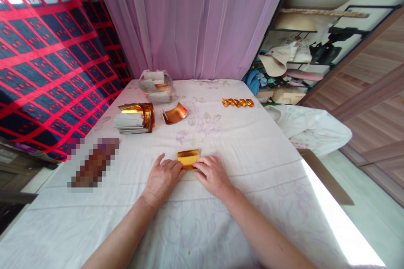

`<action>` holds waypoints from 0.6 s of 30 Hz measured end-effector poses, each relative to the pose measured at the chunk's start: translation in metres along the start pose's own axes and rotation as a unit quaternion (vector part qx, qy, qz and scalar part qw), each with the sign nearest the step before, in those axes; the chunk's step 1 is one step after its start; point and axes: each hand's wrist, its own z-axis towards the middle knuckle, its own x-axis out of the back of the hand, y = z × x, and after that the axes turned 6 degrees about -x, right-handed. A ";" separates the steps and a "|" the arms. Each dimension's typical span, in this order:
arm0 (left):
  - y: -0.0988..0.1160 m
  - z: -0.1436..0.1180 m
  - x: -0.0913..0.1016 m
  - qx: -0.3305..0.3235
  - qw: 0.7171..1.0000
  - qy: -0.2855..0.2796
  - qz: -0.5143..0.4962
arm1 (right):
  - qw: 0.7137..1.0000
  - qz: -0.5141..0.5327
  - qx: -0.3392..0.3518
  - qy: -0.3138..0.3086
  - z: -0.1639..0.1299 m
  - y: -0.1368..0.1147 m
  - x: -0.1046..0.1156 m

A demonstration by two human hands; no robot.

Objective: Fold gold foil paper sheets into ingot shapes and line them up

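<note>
A small sheet of shiny gold foil paper (188,158) lies on the cloth in front of me, its near edge curled up into a fold. My left hand (164,176) is palm down, with its fingertips closed on the sheet's lower left corner and its outer finger lifted away. At the lower right corner, my right hand (215,175) grips the same edge, the thumb below and the fingers on top. Beyond the hands lies a curved gold foil sheet (175,114). Left of that stands a stack of folded gold foil papers (134,119) with pale backs.
A clear plastic bag (157,87) of more papers sits at the table's far left. Several crumpled gold pieces (237,103) form a row at the far right. A blurred-out reddish item (96,164) lies left. Shelves (293,50) and a white bag (315,128) flank the floral tablecloth (252,143).
</note>
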 end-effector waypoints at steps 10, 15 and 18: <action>-0.005 -0.004 -0.006 0.010 0.998 0.052 -0.029 | 0.999 -0.019 0.009 0.036 -0.001 -0.001 -0.004; -0.008 -0.007 -0.007 0.033 0.995 0.054 -0.072 | 0.998 0.000 0.005 0.063 -0.001 -0.001 0.001; -0.011 -0.009 -0.011 0.050 0.990 0.087 -0.095 | 0.996 0.018 0.004 0.092 -0.001 -0.004 0.003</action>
